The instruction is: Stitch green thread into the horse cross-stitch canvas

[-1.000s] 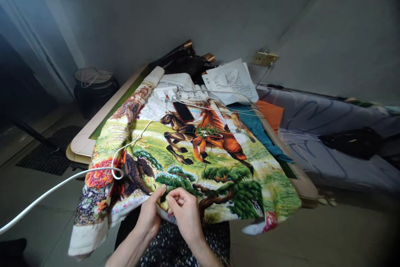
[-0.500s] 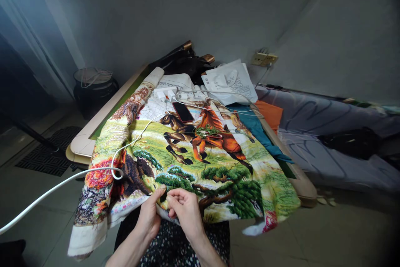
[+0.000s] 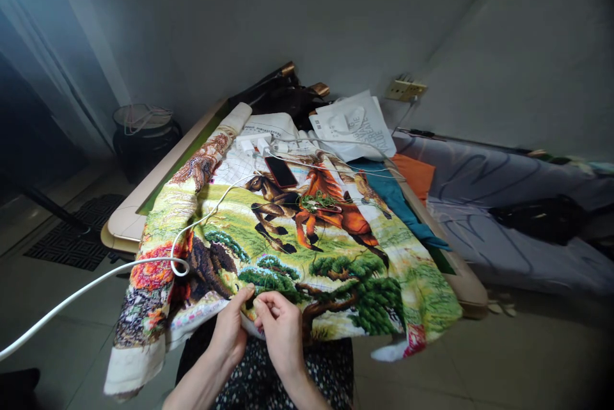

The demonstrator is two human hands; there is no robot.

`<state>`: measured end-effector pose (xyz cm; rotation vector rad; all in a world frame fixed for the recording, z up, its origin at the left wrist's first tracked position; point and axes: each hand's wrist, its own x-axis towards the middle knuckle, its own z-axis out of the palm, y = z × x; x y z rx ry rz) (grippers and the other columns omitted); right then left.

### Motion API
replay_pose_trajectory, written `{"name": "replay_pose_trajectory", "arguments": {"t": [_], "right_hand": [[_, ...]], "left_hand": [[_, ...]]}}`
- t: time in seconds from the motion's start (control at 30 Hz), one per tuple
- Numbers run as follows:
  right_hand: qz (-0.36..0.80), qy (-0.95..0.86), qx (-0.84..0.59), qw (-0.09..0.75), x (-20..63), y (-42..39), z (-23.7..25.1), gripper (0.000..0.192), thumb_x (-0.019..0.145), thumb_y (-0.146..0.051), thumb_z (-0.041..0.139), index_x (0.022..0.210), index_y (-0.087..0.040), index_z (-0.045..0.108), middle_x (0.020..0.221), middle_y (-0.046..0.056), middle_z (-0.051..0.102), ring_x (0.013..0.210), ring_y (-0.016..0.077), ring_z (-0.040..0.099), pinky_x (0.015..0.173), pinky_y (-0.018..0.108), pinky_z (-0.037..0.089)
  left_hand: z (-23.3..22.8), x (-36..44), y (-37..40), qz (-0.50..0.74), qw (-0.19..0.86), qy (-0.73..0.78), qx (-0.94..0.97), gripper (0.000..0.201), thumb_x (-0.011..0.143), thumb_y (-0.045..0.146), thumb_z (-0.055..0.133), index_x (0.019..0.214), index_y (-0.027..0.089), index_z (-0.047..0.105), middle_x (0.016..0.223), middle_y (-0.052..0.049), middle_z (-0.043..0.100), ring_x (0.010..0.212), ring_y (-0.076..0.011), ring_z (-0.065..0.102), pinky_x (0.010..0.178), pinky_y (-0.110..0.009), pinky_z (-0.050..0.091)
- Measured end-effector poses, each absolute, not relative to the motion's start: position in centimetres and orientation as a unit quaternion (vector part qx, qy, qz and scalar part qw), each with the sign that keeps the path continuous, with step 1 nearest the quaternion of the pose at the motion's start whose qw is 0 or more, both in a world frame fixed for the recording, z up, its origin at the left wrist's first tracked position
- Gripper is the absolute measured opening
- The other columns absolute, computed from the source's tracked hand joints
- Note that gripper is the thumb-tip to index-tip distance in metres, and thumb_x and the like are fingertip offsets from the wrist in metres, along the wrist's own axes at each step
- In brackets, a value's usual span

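Observation:
A large embroidered cloth [image 3: 297, 237] with brown and orange horses, green trees and grass lies over a low table and hangs toward my lap. My left hand [image 3: 229, 327] grips the cloth's near edge, thumb on top. My right hand [image 3: 281, 327] sits right beside it on the same edge, fingers pinched together at the green tree stitching; what it pinches is too small to tell. A dark thread [image 3: 275, 263] runs up from my fingers over the cloth.
A white cable [image 3: 96, 282] crosses the cloth's left side from the floor. A red-edged phone [image 3: 281, 172] and white plugs lie on the cloth's far part. Beyond are a white printed bag [image 3: 355, 122], teal and orange cloths, a wall socket [image 3: 407, 87], a dark pot [image 3: 142, 135] at left.
My right hand has slid slightly left and closer to the cloth edge, its fingers pinching tighter. The left hand and the cloth have hardly moved.

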<state>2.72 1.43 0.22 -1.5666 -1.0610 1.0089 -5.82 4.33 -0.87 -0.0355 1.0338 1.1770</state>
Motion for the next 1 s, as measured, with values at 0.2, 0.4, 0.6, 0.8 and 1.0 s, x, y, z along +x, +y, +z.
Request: {"name": "replay_pose_trajectory", "arguments": {"t": [0.2,0.4,0.6,0.8,1.0], "right_hand": [[0.405,-0.435,-0.648,0.476,2.51,1.46,-0.08,0.020,0.083,-0.030,0.056,0.072,-0.016,0.065,0.054,0.001,0.059,0.050,0.0149,0.055,0.049,0.023,0.044],[0.399,-0.444,-0.653,0.466,2.57,1.44,0.05,0.019,0.083,-0.028,0.055,0.071,-0.016,0.064,0.055,0.001,0.058,0.051,0.0148,0.055,0.050,0.023,0.043],[0.299,-0.529,-0.650,0.457,2.85,1.34,-0.24,0.021,0.086,-0.023,0.051,0.070,-0.017,0.065,0.062,0.002,0.062,0.059,0.0155,0.058,0.056,0.022,0.043],[0.251,-0.546,-0.641,0.477,2.72,1.45,-0.26,0.024,0.087,-0.022,0.050,0.068,-0.018,0.064,0.063,0.002,0.063,0.059,0.0151,0.058,0.059,0.023,0.043],[0.385,-0.460,-0.638,0.482,2.74,1.71,-0.37,0.018,0.083,-0.026,0.055,0.070,-0.016,0.064,0.055,0.000,0.059,0.049,0.0137,0.054,0.049,0.022,0.042]], "left_hand": [[-0.98,-5.83,4.25,0.530,0.708,0.466,-0.011,0.014,0.056,0.015,0.080,0.067,0.014,0.072,0.065,0.001,0.069,0.062,-0.0108,0.059,0.061,-0.022,0.046],[-0.95,-5.79,4.26,0.533,0.705,0.469,-0.016,0.013,0.055,0.014,0.080,0.066,0.014,0.072,0.066,0.000,0.070,0.063,-0.0113,0.059,0.062,-0.022,0.047],[-0.88,-5.69,4.41,0.538,0.705,0.461,-0.025,0.014,0.053,0.014,0.079,0.065,0.014,0.071,0.065,0.001,0.069,0.062,-0.0110,0.059,0.063,-0.022,0.047],[-0.87,-5.65,4.50,0.543,0.705,0.455,-0.031,0.014,0.051,0.013,0.079,0.063,0.013,0.071,0.065,0.001,0.068,0.062,-0.0107,0.059,0.063,-0.022,0.048],[-0.84,-5.56,4.38,0.543,0.701,0.460,-0.035,0.015,0.052,0.013,0.079,0.064,0.013,0.071,0.063,0.001,0.067,0.060,-0.0100,0.058,0.059,-0.021,0.047]]}}
